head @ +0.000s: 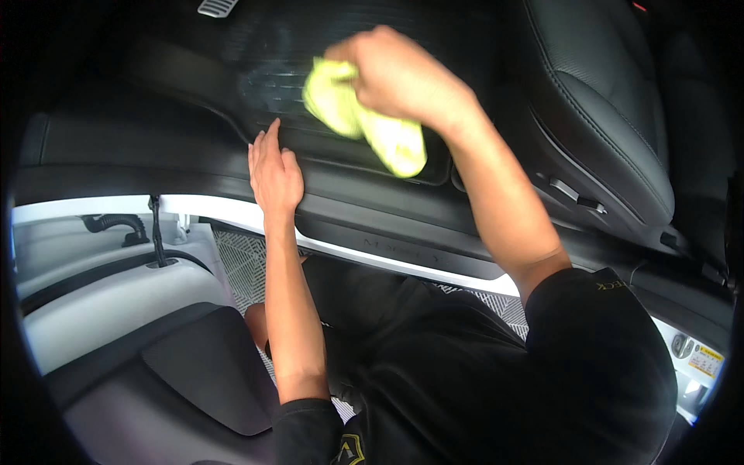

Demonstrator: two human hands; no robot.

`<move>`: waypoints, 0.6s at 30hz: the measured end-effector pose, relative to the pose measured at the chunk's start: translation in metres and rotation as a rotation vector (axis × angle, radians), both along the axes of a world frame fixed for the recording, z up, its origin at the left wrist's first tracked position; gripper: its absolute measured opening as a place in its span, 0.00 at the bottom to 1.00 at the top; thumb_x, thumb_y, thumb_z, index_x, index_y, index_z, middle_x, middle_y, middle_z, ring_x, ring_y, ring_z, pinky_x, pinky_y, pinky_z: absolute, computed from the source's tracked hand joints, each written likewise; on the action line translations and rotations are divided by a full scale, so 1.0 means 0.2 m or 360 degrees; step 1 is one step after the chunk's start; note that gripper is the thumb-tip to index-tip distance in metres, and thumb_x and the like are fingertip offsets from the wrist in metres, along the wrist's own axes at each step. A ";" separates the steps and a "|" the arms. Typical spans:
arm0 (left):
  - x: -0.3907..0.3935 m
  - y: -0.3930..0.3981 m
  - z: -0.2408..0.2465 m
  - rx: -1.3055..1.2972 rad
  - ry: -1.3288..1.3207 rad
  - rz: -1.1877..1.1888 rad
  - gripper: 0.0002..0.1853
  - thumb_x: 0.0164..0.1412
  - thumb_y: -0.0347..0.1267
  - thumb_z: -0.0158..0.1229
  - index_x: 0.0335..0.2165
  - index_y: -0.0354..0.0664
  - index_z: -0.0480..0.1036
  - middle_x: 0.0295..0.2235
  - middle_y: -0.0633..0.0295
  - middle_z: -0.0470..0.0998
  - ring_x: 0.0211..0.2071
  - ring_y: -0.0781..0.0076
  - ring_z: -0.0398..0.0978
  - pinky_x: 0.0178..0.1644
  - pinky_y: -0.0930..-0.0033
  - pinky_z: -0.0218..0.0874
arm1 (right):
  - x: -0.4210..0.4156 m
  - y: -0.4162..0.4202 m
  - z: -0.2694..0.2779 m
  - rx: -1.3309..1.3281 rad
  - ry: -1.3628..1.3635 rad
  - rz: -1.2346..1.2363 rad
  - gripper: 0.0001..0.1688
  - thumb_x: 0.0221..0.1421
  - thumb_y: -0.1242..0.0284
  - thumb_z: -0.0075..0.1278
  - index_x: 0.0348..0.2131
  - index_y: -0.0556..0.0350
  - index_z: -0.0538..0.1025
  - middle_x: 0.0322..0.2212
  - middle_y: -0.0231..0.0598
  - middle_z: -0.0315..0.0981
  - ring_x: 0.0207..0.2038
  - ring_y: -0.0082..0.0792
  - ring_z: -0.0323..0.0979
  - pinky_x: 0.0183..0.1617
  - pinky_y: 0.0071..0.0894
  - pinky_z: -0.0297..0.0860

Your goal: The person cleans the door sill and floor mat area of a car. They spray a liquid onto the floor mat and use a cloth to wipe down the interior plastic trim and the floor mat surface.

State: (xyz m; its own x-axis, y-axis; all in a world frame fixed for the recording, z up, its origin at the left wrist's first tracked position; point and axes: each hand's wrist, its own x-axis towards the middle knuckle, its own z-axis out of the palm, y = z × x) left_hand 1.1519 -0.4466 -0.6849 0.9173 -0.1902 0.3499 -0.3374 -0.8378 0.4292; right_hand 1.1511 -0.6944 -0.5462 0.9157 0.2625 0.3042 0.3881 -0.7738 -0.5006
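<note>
My right hand (401, 78) grips a bunched yellow-green cloth (392, 142) above the dark ribbed floor mat (285, 87) of a car; hand and cloth are blurred. Part of the cloth hangs below the fist, over the mat's near edge. To its left, my left hand (275, 174) rests flat on the black trim of the door sill (349, 186), fingers extended and nothing in it. Whitish smears or sheen show on the mat left of the cloth.
A black leather car seat (616, 104) with side levers (575, 195) stands at right. At upper left is a metal pedal (217, 7). The open car door (145, 308) lies at lower left, joined by a door check strap (156, 232). Patterned flooring (241, 261) shows below the sill.
</note>
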 end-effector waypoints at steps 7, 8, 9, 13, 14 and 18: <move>-0.03 0.06 -0.02 0.0045 0.0035 0.0055 0.28 0.59 0.28 0.49 0.59 0.37 0.68 0.57 0.44 0.71 0.63 0.48 0.64 0.73 0.51 0.45 | -0.21 0.03 0.08 -0.0388 0.0082 -0.0225 0.20 0.46 0.81 0.52 0.41 0.56 0.83 0.31 0.58 0.80 0.37 0.54 0.80 0.44 0.48 0.75; -0.01 0.04 -0.01 -0.0003 -0.0004 0.0038 0.27 0.59 0.29 0.50 0.58 0.37 0.69 0.56 0.45 0.72 0.62 0.49 0.64 0.73 0.51 0.45 | -0.29 0.01 -0.13 -0.0504 0.0290 -0.0297 0.21 0.44 0.82 0.51 0.40 0.55 0.84 0.31 0.58 0.80 0.38 0.55 0.80 0.45 0.49 0.75; -0.02 0.04 -0.02 -0.0053 -0.0018 0.0039 0.27 0.58 0.29 0.51 0.57 0.38 0.70 0.55 0.46 0.73 0.62 0.49 0.65 0.72 0.51 0.46 | -0.36 0.00 -0.27 -0.0743 0.0736 -0.0148 0.23 0.43 0.83 0.51 0.42 0.56 0.83 0.32 0.56 0.81 0.40 0.56 0.79 0.48 0.50 0.74; -0.04 0.04 0.01 -0.0149 0.0036 0.0008 0.23 0.57 0.34 0.58 0.53 0.42 0.75 0.53 0.51 0.76 0.61 0.51 0.67 0.72 0.50 0.47 | -0.54 -0.01 -0.46 -0.0084 0.0401 -0.0279 0.25 0.45 0.86 0.50 0.45 0.61 0.80 0.38 0.58 0.79 0.44 0.58 0.77 0.54 0.49 0.72; -0.03 0.03 0.01 -0.0135 0.0019 -0.0022 0.23 0.57 0.35 0.60 0.52 0.43 0.76 0.52 0.52 0.77 0.61 0.51 0.67 0.71 0.49 0.47 | -0.51 -0.01 -0.47 0.0070 0.0197 -0.0390 0.22 0.46 0.86 0.50 0.43 0.61 0.79 0.37 0.58 0.79 0.43 0.58 0.77 0.51 0.49 0.72; -0.05 0.06 0.00 -0.0068 0.0019 -0.0123 0.23 0.57 0.45 0.66 0.48 0.48 0.79 0.52 0.58 0.78 0.62 0.55 0.67 0.71 0.49 0.44 | -0.44 -0.01 -0.15 0.0377 -0.0389 -0.0492 0.15 0.48 0.86 0.49 0.38 0.59 0.77 0.30 0.51 0.75 0.35 0.53 0.77 0.41 0.45 0.73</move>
State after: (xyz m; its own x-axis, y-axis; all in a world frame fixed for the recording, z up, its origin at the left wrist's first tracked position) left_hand 1.1413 -0.4342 -0.6856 0.9046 -0.2458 0.3481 -0.3950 -0.7901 0.4686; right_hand 1.0641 -0.6970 -0.5755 0.8340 -0.1146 0.5397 0.2856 -0.7472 -0.6001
